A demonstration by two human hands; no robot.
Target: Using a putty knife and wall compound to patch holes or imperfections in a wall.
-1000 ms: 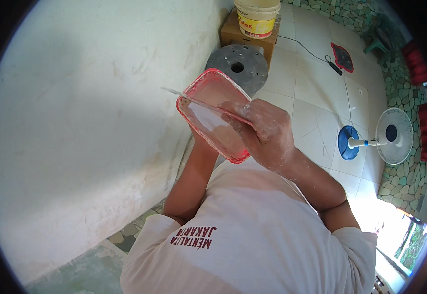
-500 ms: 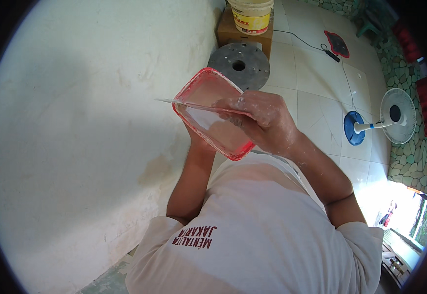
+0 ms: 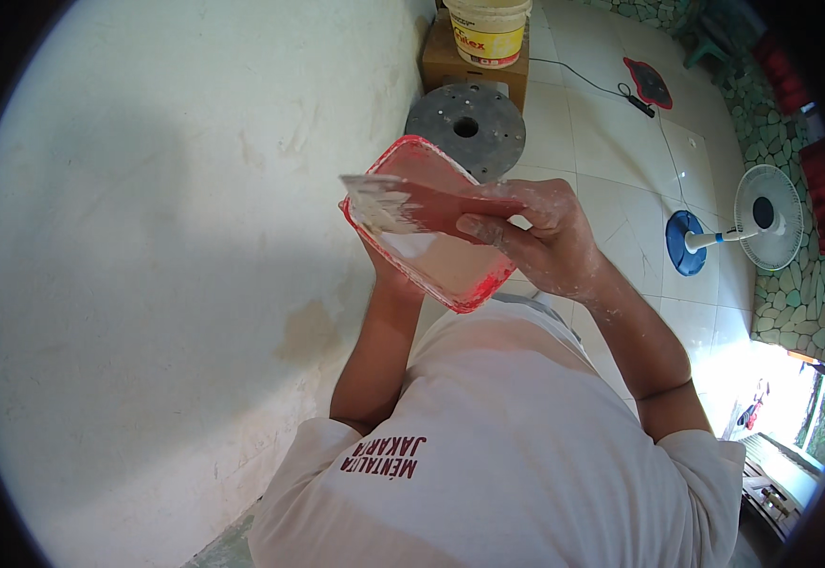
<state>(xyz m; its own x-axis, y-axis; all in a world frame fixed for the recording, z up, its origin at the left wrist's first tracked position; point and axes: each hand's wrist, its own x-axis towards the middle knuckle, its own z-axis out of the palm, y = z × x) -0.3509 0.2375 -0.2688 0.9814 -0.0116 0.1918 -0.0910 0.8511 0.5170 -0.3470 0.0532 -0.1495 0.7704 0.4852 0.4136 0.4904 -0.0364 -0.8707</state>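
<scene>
My right hand (image 3: pixel 550 237) is closed around a red putty knife (image 3: pixel 431 206), thumb on its near face. White putty is smeared over the knife's wide blade end, which points left toward the wall. The knife is held across the top of a red rectangular tray (image 3: pixel 490 284) with putty-stained rims. Some white putty (image 3: pixel 412 244) lies inside the tray, partly covered by the knife. From beneath and the left side, my left hand (image 3: pixel 391 273) supports the tray; its fingers are hidden under it. Dried white specks dot my right hand and forearm.
A pale, patchy wall (image 3: pixel 166 265) runs close along my left. Ahead stand a round dark grey stool (image 3: pixel 464 151) and a cardboard box (image 3: pixel 441 62) bearing a bucket (image 3: pixel 488 38). A fan (image 3: pixel 762 218) with a blue base and a cable (image 3: pixel 578 74) are on the tiled floor to the right.
My right hand has turned the putty knife from edge-on to flat, so its putty-smeared face now shows. The knife has risen slightly over the tray. The tray is nearly where it was.
</scene>
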